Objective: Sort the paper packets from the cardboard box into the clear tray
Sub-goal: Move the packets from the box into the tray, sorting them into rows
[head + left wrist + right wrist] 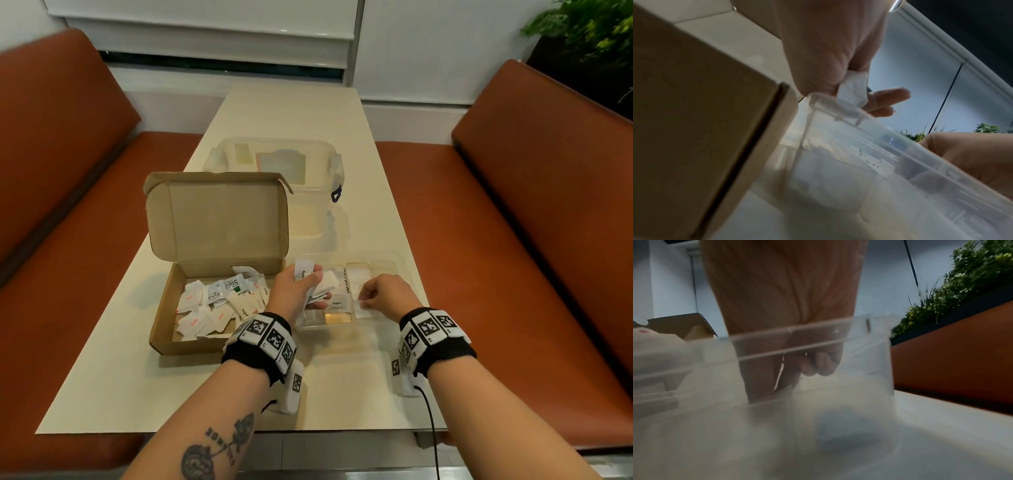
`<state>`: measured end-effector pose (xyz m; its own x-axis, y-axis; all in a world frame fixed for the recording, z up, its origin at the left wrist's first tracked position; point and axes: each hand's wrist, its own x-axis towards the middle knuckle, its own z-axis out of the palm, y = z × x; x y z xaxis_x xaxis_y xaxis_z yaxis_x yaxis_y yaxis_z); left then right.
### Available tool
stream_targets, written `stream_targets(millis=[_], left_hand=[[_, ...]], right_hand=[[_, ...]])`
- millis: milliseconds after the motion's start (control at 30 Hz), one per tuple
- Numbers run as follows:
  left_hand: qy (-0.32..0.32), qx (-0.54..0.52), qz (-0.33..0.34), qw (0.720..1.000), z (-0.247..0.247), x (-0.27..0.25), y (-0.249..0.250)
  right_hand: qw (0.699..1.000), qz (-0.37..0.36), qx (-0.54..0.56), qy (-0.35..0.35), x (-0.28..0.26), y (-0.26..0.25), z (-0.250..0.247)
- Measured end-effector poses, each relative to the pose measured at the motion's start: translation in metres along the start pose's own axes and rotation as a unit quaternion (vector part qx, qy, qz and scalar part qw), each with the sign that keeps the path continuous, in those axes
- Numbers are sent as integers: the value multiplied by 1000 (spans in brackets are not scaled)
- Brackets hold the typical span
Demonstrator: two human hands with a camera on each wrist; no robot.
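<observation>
An open cardboard box (164, 329) on the table's left holds several white paper packets (212, 305). Right beside it stands the clear tray (394, 260) with compartments; a Pepper packet (337, 303) lies in one of them. My left hand (298, 291) hovers over the tray's left end and grips a bunch of packets (325, 281); the bunch (853, 91) also shows in the left wrist view, above the tray's rim (859, 113). My right hand (380, 294) reaches into a middle compartment and pinches one white packet (361, 306), seen edge-on through the tray's wall (869, 345) in the right wrist view.
A larger clear storage bin (274, 164) with clasps stands behind the box and tray. Orange benches (513, 240) flank the narrow cream table (342, 394). Green plants (589, 31) grow behind the right bench. A black cable hangs from my right wrist.
</observation>
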<state>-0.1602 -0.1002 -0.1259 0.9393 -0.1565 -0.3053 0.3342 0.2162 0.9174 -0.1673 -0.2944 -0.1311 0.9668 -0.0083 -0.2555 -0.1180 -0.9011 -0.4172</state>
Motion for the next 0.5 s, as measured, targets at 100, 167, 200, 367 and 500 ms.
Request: stream_targets(millis=[100,167,200,367,500], left_hand=[[1,-4,-2,1000,0,0,1],[1,-3,-2,1000,0,0,1],[2,-3,-2,1000,0,-1,1],[4,-13,-4,1000,0,-1,1],[9,-11,-6,1000,1,-2,0]], right_hand=[[1000,-4,1,4,0,1,0],[1000,-11,0,8,-1,0,0],[1000,-15,3,12,-1,0,0],[997,-8,57,47,-7,5,4],[996,0,68,55,-11,6,9]])
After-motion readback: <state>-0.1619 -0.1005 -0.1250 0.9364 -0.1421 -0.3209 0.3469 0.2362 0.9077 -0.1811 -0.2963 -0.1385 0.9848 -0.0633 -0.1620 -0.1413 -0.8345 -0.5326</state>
